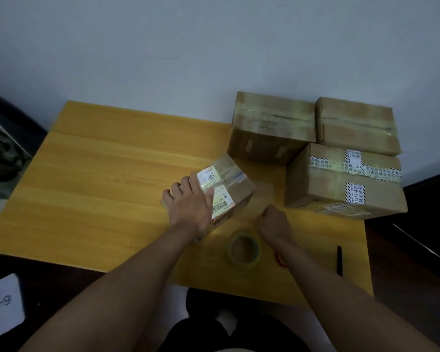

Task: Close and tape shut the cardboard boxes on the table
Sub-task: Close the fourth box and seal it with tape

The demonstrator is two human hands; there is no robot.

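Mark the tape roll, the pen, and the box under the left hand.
tape roll (244,248): head view, on the near rim of the ring.
pen (339,260): head view, mid-shaft.
small box (235,188): head view, bare cardboard top, right of the labels.

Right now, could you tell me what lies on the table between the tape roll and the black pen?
In the head view, the right forearm crosses that stretch between the tape roll and the black pen, with something red partly hidden beneath it; I cannot identify it.
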